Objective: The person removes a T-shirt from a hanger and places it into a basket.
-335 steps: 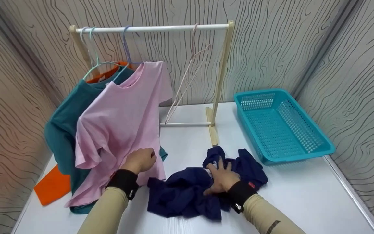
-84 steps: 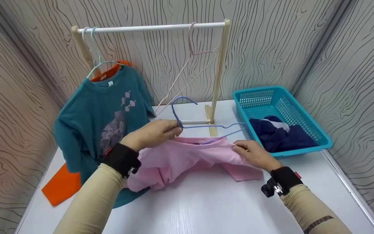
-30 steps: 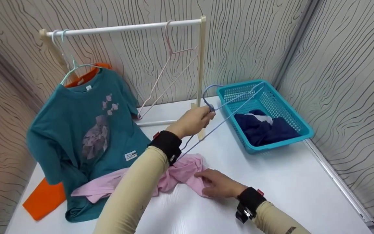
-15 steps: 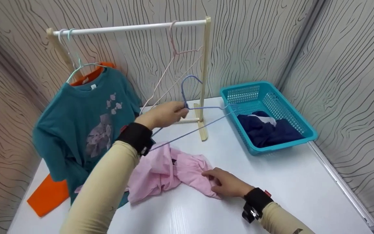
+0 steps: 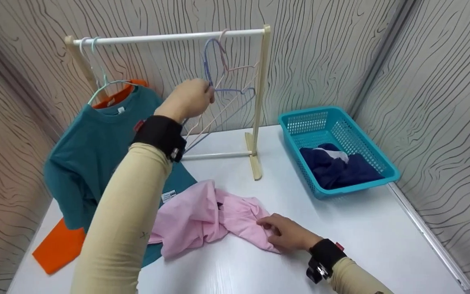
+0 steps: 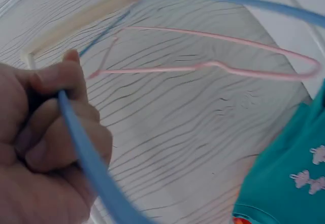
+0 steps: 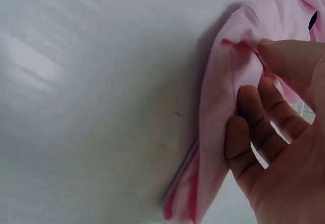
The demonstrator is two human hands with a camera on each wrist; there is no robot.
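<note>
**Bare blue hanger up near the rail, pink shirt down on the table**

Head feed first: my left hand grips the blue hanger by its neck, hook close to the rail and overlapping the pink hanger. Touching up there? I can't tell. Below that hand, the pink shirt lies crumpled on the table, reaching across to my right hand. Beyond the right hand sits the basket, navy cloth inside. I read this step as returning the bare hanger.

Over to the left wrist: fingers curled tight round blue wire, pink hanger just past them. Next, I'd say, the hook needs to clear the rail before any letting go.

Right wrist now: bent fingers against the shirt; pinching or merely resting, I can't tell. After the hanger, both hands look needed here for gathering.
</note>
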